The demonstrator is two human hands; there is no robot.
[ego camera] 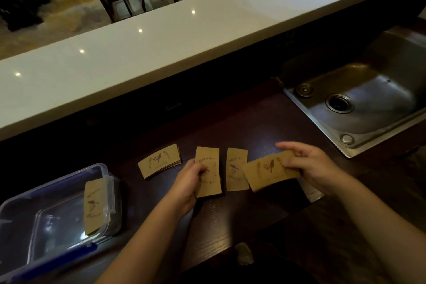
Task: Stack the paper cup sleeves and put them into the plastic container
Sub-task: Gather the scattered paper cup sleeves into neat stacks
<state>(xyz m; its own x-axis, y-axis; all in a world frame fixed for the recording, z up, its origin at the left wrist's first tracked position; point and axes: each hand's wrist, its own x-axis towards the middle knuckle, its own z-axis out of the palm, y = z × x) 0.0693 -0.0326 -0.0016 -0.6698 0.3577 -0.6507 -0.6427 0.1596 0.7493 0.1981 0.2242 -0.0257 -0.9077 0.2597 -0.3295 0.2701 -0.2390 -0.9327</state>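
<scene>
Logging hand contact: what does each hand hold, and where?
Right hand pinches a brown paper sleeve by its right end; left hand grips another sleeve's left edge.

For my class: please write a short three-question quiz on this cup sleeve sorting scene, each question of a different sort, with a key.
1. True or false: the plastic container already has a sleeve in it.
2. Multiple choice: what lies at the right end of the dark counter? A) a stove B) a metal sink C) a kettle
3. Short answer: which hand holds a sleeve lifted and turned sideways?

Key
1. True; one sleeve leans against the container's right wall.
2. B.
3. The right hand, gripping the sideways sleeve; the left hand grips an upright sleeve. Another single sleeve and a small stack lie on the counter.
</scene>
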